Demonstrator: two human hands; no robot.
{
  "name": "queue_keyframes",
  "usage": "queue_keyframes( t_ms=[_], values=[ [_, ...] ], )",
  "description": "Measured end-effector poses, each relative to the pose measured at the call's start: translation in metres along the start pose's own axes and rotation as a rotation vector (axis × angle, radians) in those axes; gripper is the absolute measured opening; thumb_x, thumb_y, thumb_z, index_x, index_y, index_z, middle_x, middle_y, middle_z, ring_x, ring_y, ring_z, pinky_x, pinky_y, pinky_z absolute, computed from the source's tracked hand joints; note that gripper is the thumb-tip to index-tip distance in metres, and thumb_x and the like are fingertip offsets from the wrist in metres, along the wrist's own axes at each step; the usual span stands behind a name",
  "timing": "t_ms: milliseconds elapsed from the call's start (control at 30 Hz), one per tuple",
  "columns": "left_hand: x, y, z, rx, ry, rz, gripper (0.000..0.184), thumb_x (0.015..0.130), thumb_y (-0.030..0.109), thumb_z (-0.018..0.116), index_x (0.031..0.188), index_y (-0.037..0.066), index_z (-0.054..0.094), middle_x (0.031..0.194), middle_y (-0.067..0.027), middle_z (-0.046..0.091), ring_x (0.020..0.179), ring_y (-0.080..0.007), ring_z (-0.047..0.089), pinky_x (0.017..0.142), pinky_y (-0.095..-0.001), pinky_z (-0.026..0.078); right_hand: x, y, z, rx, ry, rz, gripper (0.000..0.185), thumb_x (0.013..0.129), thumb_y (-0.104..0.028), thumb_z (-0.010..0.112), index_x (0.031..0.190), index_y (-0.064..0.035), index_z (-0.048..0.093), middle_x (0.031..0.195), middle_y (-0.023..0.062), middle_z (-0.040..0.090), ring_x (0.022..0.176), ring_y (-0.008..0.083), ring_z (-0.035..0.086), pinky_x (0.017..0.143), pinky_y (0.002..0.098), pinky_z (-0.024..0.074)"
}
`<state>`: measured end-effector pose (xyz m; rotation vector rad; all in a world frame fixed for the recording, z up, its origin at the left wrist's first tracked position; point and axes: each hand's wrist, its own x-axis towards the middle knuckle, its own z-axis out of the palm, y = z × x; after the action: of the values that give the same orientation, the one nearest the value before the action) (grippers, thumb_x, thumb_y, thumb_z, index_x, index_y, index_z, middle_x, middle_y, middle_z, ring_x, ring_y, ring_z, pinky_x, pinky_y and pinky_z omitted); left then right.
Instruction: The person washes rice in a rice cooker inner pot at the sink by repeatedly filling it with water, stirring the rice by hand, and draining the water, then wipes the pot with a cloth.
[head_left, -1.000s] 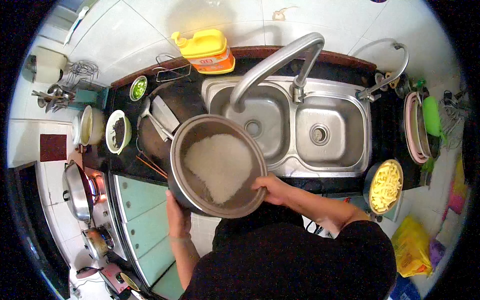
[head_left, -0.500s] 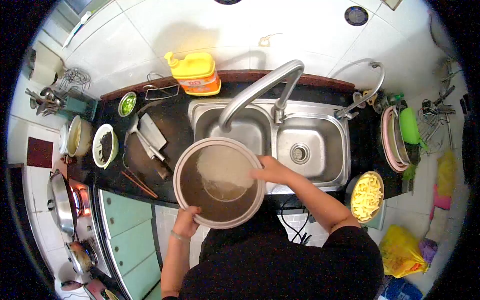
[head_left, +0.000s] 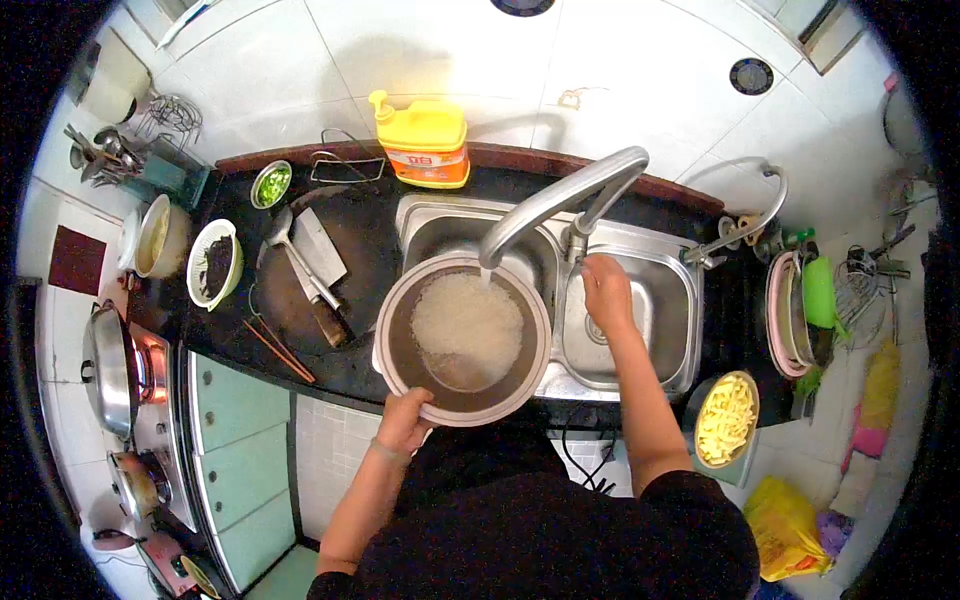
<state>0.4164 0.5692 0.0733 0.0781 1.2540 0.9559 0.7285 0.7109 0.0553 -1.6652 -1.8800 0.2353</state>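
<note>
A round grey pot (head_left: 400, 350) with white rice (head_left: 467, 325) and some water in it is tilted at the front edge of the left sink basin. My left hand (head_left: 405, 420) grips its lower left rim. Water runs from the tip of the large curved faucet (head_left: 560, 195) into the pot. At the base of that faucet, over the right basin, my right hand (head_left: 606, 290) is closed at the faucet's handle, which the fingers mostly hide.
Left on the counter are a cleaver (head_left: 320, 245), chopsticks (head_left: 280, 352), a bowl of dark food (head_left: 230, 285) and a bowl of chopped greens (head_left: 270, 185). A yellow bottle (head_left: 425, 135) stands behind. Yellow strips fill a bowl (head_left: 727, 420) at right. A lit stove (head_left: 150, 375) is far left.
My right hand has let go of the pot's rim and moved to the faucet's base. Water now flows into the pot, which sits under the spout. My left hand keeps its hold on the rim.
</note>
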Motion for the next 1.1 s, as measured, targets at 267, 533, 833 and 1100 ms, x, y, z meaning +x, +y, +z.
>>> queue_keyframes(
  t_ms=[267,533,833,1100],
  values=[
    [-0.009,0.017,0.026,0.072,-0.044,-0.039,0.039,0.069,0.0,0.043,0.107,-0.007,0.037,0.094,-0.0181,0.052,0.078,-0.0299,0.058,0.06,-0.0396,0.054,-0.007,-0.1,0.04,0.465,-0.271,-0.128,0.019,0.077,-0.009,0.048,0.093,-0.0015,0.055,0.091,0.0176,0.056,0.086,0.0303,0.054,0.076,0.0355,0.0416],
    [-0.006,0.022,0.023,0.194,-0.054,-0.08,0.04,0.069,0.0,0.045,0.107,-0.005,0.038,0.094,-0.0173,0.052,0.078,-0.0292,0.058,0.06,-0.0407,0.053,0.012,-0.181,0.122,-0.126,-0.857,-0.3,0.019,0.068,-0.008,0.051,0.083,0.0023,0.058,0.083,0.0232,0.057,0.077,0.0331,0.058,0.064,0.0395,0.0468],
    [-0.01,0.02,0.016,0.031,-0.096,0.025,0.029,0.07,0.006,0.047,0.098,0.001,0.042,0.083,-0.0118,0.052,0.068,-0.0248,0.056,0.055,-0.0377,0.052,0.008,-0.092,0.172,-0.104,-0.672,-0.345,0.012,0.069,-0.011,0.054,0.072,-0.0025,0.062,0.077,0.017,0.06,0.068,0.0305,0.059,0.063,0.0368,0.048],
    [0.001,0.015,0.015,0.013,-0.043,0.063,0.02,0.069,0.007,0.049,0.088,-0.001,0.046,0.072,-0.0101,0.053,0.059,-0.0225,0.056,0.047,-0.0344,0.05,-0.052,-0.136,0.131,-0.425,-1.532,-0.341,0.022,0.069,-0.014,0.055,0.086,-0.0006,0.059,0.095,0.0211,0.055,0.088,0.0315,0.053,0.078,0.0395,0.0406]
  ],
)
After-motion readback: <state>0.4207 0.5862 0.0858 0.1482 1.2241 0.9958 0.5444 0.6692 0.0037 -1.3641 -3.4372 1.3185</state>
